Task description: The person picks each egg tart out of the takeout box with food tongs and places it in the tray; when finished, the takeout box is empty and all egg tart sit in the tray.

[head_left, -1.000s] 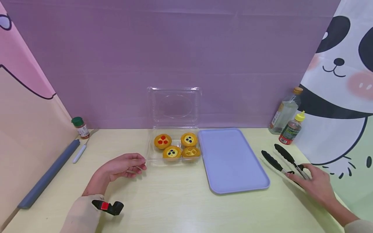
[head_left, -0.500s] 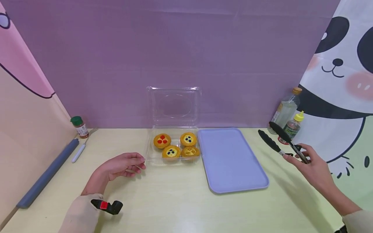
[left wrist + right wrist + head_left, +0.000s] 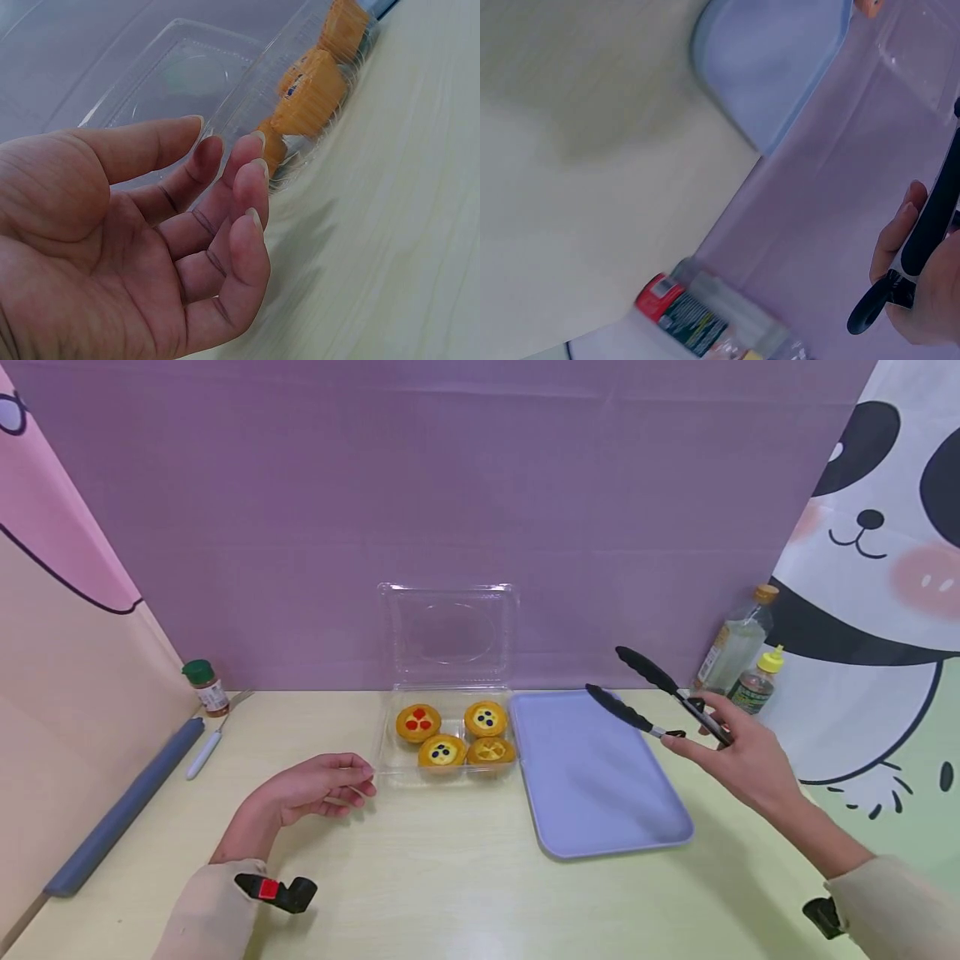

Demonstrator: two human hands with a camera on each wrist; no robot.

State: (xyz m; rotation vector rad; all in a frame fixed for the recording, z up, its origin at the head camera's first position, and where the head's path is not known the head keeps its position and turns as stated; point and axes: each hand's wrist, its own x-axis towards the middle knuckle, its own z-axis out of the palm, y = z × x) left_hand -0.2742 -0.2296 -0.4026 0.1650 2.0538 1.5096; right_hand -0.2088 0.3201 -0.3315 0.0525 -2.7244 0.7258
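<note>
My right hand (image 3: pixel 738 756) holds a pair of black-and-metal tongs (image 3: pixel 647 670), raised above the right part of the blue tray (image 3: pixel 600 785). The tongs' two arms stand spread apart with nothing between them. The same tongs (image 3: pixel 930 217) show at the right edge of the right wrist view. Beside the left front corner of a clear plastic clamshell box (image 3: pixel 392 767) is my left hand (image 3: pixel 318 789), its fingers loosely bent around nothing; whether it touches the box I cannot tell. Several small tarts (image 3: pixel 442 752) with fruit-like toppings lie inside the box, whose lid (image 3: pixel 453 635) stands up.
At the back right stand a clear bottle (image 3: pixel 733 647) with an orange cap and a yellow-capped squeeze bottle (image 3: pixel 752 689). A green-lidded jar (image 3: pixel 206 685), a white-handled fork (image 3: pixel 205 754) and a long blue-grey bar (image 3: pixel 127 806) are along the left side. A purple backdrop (image 3: pixel 450 485) closes the rear.
My right hand has lifted the tongs off the table at the right and carried them left, over the tray. The left hand, box and tarts stay where they were.
</note>
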